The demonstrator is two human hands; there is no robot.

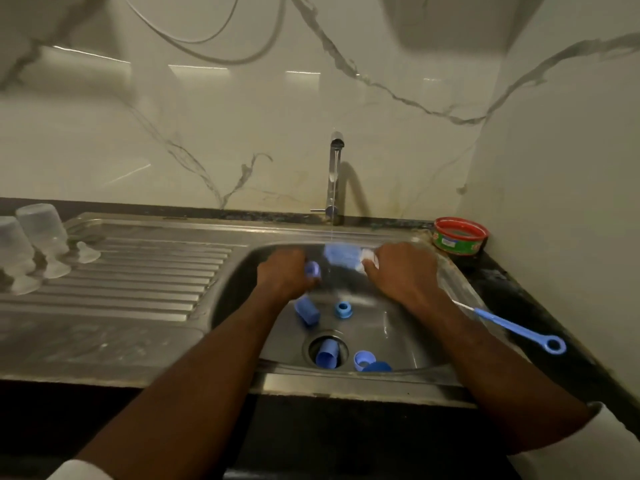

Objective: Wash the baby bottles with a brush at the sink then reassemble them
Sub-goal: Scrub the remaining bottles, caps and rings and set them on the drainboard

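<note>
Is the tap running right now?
On. A thin stream falls from the tap spout into the sink, between both hands.

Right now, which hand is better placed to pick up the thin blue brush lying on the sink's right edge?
Probably the right hand. The thin blue brush lies on the sink rim beside the right forearm, while the left hand grips a small blue part across the basin. The right hand holds a blurred white-and-blue item, so it must release first.

Two clear plastic baby bottles point(31, 237) stand upside down on the ridged steel drainboard point(145, 271), left of the steel sink bowl point(391, 327). The tall steel tap point(334, 178) stands behind the bowl. Small blue plastic bottle caps point(306, 310) lie inside it. A long blue plastic brush point(512, 325) lies on the right rim, and a round red tin point(460, 235) sits far right on the tabletop point(540, 306).
</note>
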